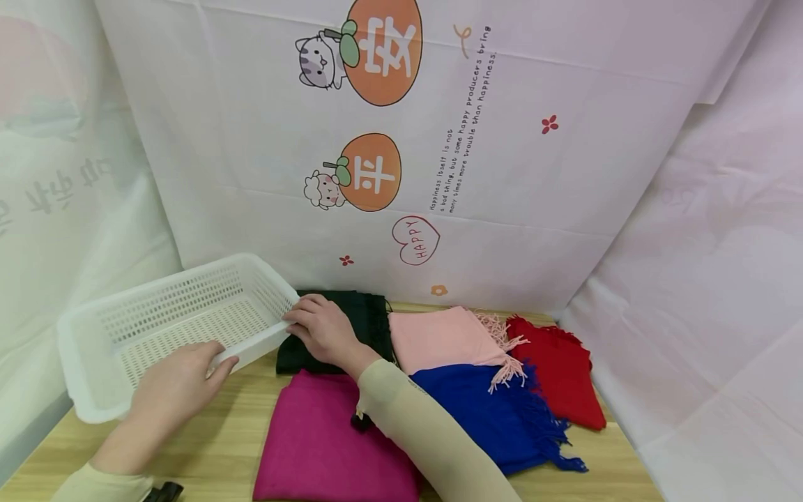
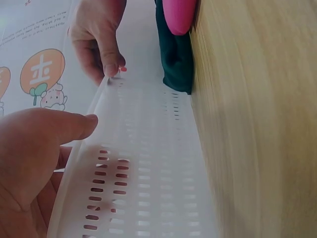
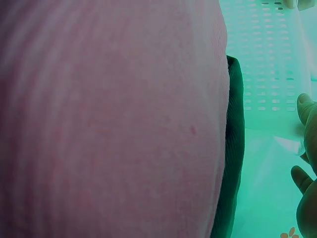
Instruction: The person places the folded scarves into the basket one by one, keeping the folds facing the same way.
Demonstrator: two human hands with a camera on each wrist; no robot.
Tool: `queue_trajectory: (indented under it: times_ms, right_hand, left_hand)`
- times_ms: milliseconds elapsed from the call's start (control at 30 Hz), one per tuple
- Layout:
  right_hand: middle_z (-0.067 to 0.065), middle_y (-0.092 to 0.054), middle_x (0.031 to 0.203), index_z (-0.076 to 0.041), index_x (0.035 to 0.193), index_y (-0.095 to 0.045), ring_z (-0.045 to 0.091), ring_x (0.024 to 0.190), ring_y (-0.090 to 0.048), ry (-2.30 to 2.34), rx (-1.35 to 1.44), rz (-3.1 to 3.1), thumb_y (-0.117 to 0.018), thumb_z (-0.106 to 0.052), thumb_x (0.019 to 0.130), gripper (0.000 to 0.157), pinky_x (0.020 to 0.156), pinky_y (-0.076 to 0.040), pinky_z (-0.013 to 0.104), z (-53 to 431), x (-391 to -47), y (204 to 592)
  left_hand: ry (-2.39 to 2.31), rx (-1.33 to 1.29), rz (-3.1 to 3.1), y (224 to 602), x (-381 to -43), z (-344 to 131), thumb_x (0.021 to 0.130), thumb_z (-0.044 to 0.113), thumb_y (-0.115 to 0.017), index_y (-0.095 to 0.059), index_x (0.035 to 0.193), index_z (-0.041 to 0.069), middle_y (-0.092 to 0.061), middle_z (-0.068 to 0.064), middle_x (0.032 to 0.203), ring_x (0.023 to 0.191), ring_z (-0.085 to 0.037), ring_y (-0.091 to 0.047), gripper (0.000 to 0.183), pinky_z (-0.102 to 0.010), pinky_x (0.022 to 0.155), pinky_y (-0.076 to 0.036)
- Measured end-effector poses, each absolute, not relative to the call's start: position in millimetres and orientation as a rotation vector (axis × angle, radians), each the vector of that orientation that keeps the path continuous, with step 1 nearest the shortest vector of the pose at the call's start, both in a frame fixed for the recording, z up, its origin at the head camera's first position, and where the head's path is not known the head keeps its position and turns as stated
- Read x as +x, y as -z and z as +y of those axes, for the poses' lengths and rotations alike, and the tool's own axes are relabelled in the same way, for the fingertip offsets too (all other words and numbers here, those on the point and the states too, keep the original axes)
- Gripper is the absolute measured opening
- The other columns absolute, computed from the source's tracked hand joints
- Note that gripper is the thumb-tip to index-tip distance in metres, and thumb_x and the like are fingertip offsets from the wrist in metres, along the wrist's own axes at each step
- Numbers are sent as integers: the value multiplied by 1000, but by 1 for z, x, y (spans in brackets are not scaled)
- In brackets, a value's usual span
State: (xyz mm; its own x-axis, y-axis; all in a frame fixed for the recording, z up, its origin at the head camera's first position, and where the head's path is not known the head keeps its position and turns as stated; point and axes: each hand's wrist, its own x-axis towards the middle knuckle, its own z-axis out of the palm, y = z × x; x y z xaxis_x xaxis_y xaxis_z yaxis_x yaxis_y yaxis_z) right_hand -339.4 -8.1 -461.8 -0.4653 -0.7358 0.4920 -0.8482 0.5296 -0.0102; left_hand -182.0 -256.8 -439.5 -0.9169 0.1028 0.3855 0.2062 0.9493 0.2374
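Observation:
A white perforated plastic basket (image 1: 257,347) sits at the left, with no contents visible. My left hand (image 1: 178,385) grips its near long rim, the thumb outside and the fingers inside, showing through the slots in the left wrist view. At the basket's right corner, my right hand (image 1: 329,335) holds the rim, its thumb on the outer side. Beneath the right hand lies a folded dark green scarf (image 1: 365,317). A folded magenta cloth (image 1: 320,439) is spread nearer, partly under the right forearm. The right wrist view is largely blocked by a blurred pinkish surface.
Right of the forearm lie a folded pink fringed scarf (image 1: 439,338), a blue fringed scarf (image 1: 483,418) and a red scarf (image 1: 558,369). They rest on a wooden table (image 1: 219,432). A printed white cloth (image 1: 502,174) hangs behind, with white cloth at both sides.

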Motion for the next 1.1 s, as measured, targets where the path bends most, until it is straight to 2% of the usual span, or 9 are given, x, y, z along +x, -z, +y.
queue_trajectory:
  times_ms: [167, 533, 933, 1100]
  right_hand:
    - [-6, -75, 135, -22, 132, -81, 18, 139, -59, -369, 1297, -2336, -74, -29, 110, 24, 123, -41, 28, -8, -336, 462]
    - [-7, -76, 131, -24, 130, -83, 17, 136, -61, -335, 1286, -2312, -75, -33, 109, 24, 118, -46, 31, -4, -327, 459]
    - [-8, -76, 129, -25, 129, -83, 17, 135, -61, -335, 1284, -2298, -77, -34, 108, 24, 113, -50, 32, -2, -322, 461]
    - [-7, -77, 126, -24, 127, -83, 18, 133, -62, -350, 1296, -2273, -79, -33, 106, 23, 115, -48, 30, -2, -321, 461]
  left_hand:
    - [375, -233, -2702, 440, -181, -259, 103, 32, -79, -76, 105, 5, -79, -13, 95, 78, -35, -74, 27, -54, 59, -56]
    - [371, -266, -2697, 444, -182, -269, 103, 35, -79, -77, 103, 11, -79, -7, 99, 81, -29, -71, 24, -55, 64, -57]
    - [353, -326, -2632, 449, -182, -277, 99, 34, -84, -80, 103, 10, -81, -10, 106, 97, -38, -76, 25, -61, 77, -60]
    - [346, -335, -2579, 450, -181, -279, 94, 34, -88, -82, 103, 10, -81, -12, 107, 102, -42, -77, 26, -63, 81, -61]
